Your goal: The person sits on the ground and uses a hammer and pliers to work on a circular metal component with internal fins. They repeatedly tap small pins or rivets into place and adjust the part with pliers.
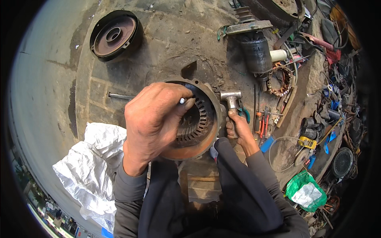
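A round, rusty motor housing [184, 153] with slotted metal teeth inside sits between my knees. Over its left side is my left hand [152, 115], fingers closed around a slim metal rod [182, 100] whose bright end shows between thumb and forefinger. Beyond the wrist, a length of metal bar [121, 96] sticks out to the left; I cannot tell if it belongs to the same rod. My right hand [240, 129] is wrapped round the handle of a hammer [231, 96], with its steel head up beside the housing's right rim.
At the far left lies a round metal cover [115, 35]. A motor rotor [256, 51] and a ring of windings [279, 80] lie far right, with red-handled pliers [265, 123] nearer. A white sack [95, 158], a green bag [305, 190] and piled scrap [345, 123] flank me.
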### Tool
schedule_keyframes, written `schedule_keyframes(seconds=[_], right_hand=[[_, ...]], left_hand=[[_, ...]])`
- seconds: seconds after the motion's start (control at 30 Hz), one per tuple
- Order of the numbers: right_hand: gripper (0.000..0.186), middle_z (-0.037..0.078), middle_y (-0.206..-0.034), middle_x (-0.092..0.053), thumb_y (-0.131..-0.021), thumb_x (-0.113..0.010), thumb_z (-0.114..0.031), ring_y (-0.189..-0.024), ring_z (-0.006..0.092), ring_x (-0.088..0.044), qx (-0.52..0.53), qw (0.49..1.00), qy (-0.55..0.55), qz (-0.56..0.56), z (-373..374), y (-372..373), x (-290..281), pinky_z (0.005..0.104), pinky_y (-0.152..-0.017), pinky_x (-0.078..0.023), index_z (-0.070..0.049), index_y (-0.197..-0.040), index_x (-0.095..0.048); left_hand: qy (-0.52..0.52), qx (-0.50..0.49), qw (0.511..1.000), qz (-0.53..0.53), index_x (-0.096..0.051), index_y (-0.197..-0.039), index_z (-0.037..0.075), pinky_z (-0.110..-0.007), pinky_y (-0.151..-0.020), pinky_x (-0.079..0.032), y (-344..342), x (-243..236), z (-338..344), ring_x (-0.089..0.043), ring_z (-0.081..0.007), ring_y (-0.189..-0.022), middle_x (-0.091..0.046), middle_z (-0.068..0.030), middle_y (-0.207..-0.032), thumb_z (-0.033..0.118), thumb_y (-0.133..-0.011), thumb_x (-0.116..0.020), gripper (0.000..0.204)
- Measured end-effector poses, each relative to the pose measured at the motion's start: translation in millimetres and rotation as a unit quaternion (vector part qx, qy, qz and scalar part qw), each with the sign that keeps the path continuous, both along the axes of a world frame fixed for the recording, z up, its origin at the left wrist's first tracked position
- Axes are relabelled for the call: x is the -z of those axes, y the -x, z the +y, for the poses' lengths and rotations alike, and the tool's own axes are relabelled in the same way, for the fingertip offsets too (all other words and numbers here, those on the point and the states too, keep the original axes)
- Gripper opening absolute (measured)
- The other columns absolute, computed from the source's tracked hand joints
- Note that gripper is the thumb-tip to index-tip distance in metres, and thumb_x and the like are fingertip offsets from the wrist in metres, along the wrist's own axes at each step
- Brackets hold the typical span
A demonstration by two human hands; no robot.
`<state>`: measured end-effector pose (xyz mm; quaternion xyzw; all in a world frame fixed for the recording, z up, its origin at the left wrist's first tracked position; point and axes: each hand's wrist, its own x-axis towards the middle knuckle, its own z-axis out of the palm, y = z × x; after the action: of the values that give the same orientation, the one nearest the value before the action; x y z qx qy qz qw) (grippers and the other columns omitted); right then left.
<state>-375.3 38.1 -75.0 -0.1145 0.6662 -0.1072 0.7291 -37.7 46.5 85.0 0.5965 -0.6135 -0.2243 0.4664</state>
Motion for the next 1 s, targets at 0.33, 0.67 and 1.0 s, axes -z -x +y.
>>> schedule_keyframes(seconds=[0.33,0.67,1.0], right_hand=[[0.034,0.0,-0.067,-0.055,-0.113,-0.066,-0.039,-0.046,0.0122,-0.046,-0.01,1.0,-0.015,-0.003,-5.1,-0.3,-2.0,0.0306,-0.041,-0.033,-0.009,-0.1,-0.06],[0.034,0.001,-0.067,-0.055,-0.113,-0.065,-0.04,-0.046,0.0132,-0.046,-0.018,1.0,-0.016,-0.003,-4.8,1.7,-2.1,0.031,-0.042,-0.034,-0.009,-0.1,-0.06],[0.033,0.001,-0.068,-0.057,-0.113,-0.065,-0.039,-0.047,0.0137,-0.047,-0.007,0.999,-0.006,-0.038,-2.4,9.2,4.2,0.032,-0.042,-0.035,-0.009,-0.102,-0.062]], left_hand=[[-0.042,-0.025,0.996,0.068,-0.078,-0.106,0.002,-0.033,-0.071,-0.059,-4.3,6.6,0.5,-0.078,-0.0248,-0.081,-0.078,-0.012,-0.092,-0.005,-0.088,-0.085,0.02],[-0.017,0.004,0.999,0.043,-0.077,-0.106,0.001,-0.036,-0.075,-0.061,-6.0,8.3,2.1,-0.078,-0.0304,-0.084,-0.079,-0.0129,-0.096,-0.006,-0.085,-0.083,0.023],[-0.059,0.019,0.998,0.026,-0.079,-0.106,0.002,-0.038,-0.09,-0.061,-2.6,14.2,2.2,-0.078,-0.0311,-0.104,-0.081,-0.0136,-0.107,-0.004,-0.086,-0.085,0.022]])
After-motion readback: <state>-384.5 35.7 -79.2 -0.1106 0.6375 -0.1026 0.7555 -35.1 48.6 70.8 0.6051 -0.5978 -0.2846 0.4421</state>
